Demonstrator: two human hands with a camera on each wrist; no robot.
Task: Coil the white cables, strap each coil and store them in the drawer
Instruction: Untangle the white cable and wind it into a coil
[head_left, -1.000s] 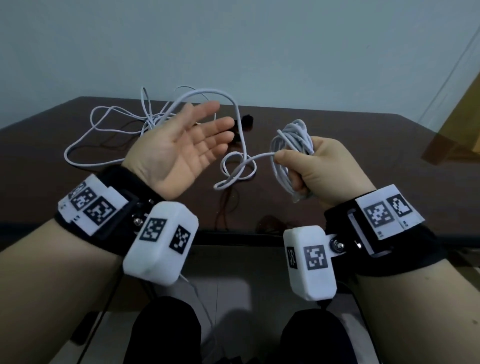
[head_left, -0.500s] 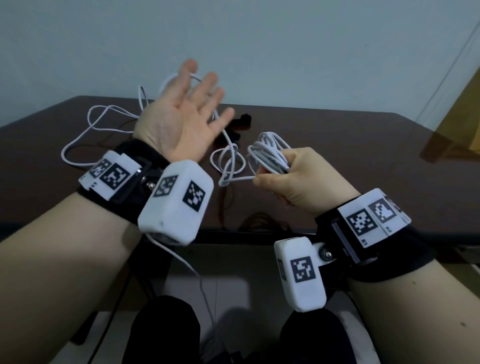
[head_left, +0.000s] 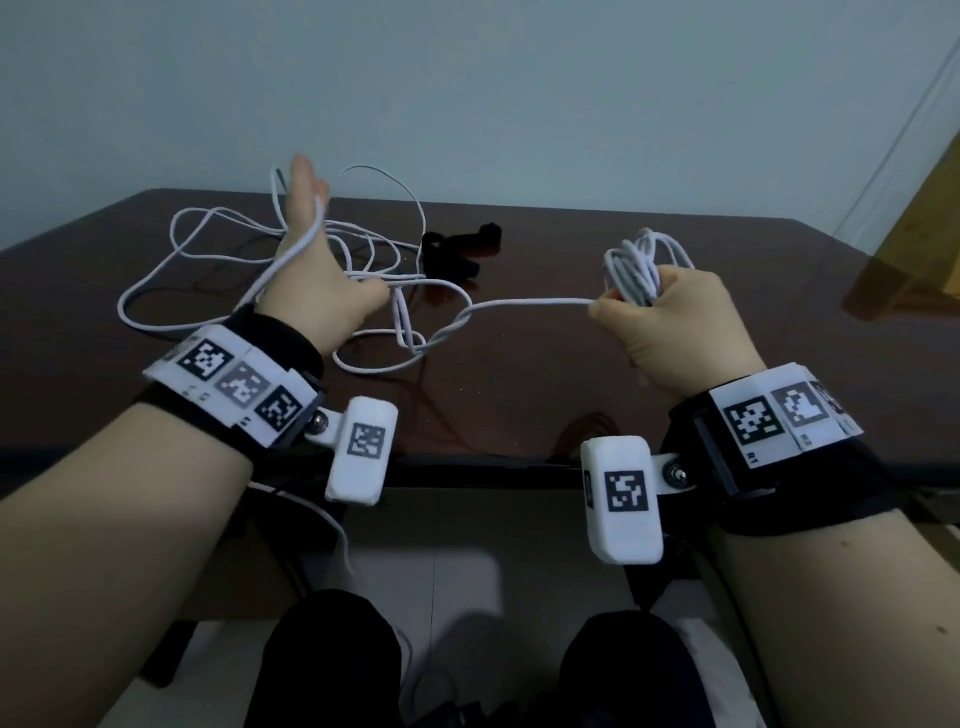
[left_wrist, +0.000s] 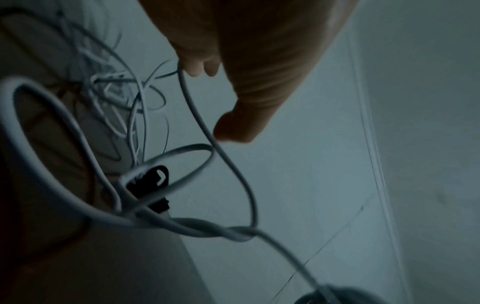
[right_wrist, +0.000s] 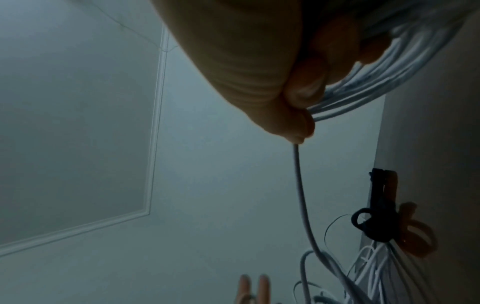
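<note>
White cable (head_left: 218, 270) sprawled in loose loops on the dark brown table (head_left: 571, 374), left of the black straps (head_left: 457, 249). Nearer than those loops, raised above the table: left hand (head_left: 317, 280), fingers straight and pointing up and away, thumb out toward the straps, nothing gripped. 1 strand of the cable draped over that hand, running from the fingertips down across its back toward the wrist; same strand seen from the left wrist view hanging off the fingertips (left_wrist: 197, 67) and dropping in a long curve. Below and right of the left hand, still left of the straps' near edge: twisted knot (head_left: 410, 332) of 2 or 3 loops, partly lifted off the table, blurred in the left wrist view. Black straps lying on the table near its far edge, touching the cable strands beside them. From the knot, 1 taut span of cable stretching rightward past the straps to the right hand (head_left: 670, 332). Right of the straps, held up over the table: right hand, fingers curled tight round a coil (head_left: 639, 270) of many white turns, thumb and forefinger pinching the incoming strand where it joins the bundle. Coil loops sticking out above the fist. Drawer not visible in any view.
</note>
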